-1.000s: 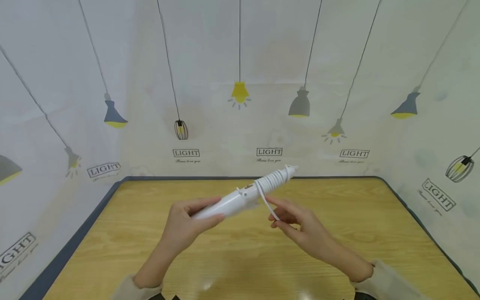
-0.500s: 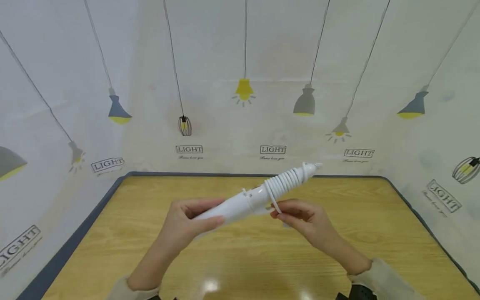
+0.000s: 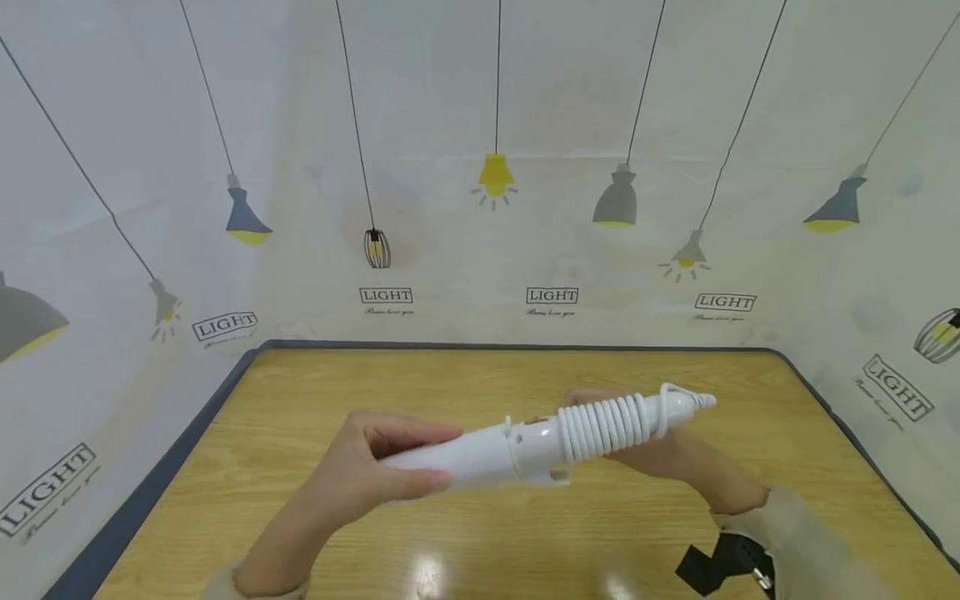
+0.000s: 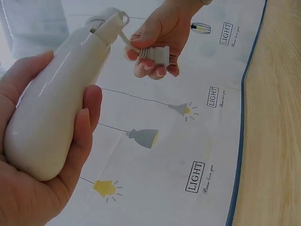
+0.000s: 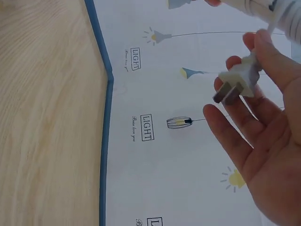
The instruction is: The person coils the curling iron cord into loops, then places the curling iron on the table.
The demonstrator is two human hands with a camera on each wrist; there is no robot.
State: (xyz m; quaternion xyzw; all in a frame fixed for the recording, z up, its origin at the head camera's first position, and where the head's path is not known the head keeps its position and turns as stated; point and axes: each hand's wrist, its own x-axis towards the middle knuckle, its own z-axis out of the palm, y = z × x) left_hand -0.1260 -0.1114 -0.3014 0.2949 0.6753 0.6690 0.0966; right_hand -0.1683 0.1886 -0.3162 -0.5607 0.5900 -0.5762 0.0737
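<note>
My left hand (image 3: 348,479) grips the thick, rounded end of a white handheld appliance (image 3: 468,458); its exact kind I cannot tell. The appliance points right, tilted slightly up, held above the table. Its white power cord (image 3: 603,427) is wound in several tight turns round the narrower part, near a tapered tip. Behind these turns is my right hand (image 3: 678,458), partly hidden in the head view. In the right wrist view its thumb and a finger pinch the cord at the two-pronged power plug (image 5: 242,77). The left wrist view also shows the plug (image 4: 159,55) among those fingers.
A wood-grain table (image 3: 420,375) with a dark blue edge lies below. White sheets (image 3: 450,250) printed with hanging lamps rise at the back and both sides. A black strap piece (image 3: 723,562) sits at the right sleeve.
The appliance has swung lower and nearer to level, its tip moving right. My right hand has passed from the near side of it to behind, carrying the cord's end.
</note>
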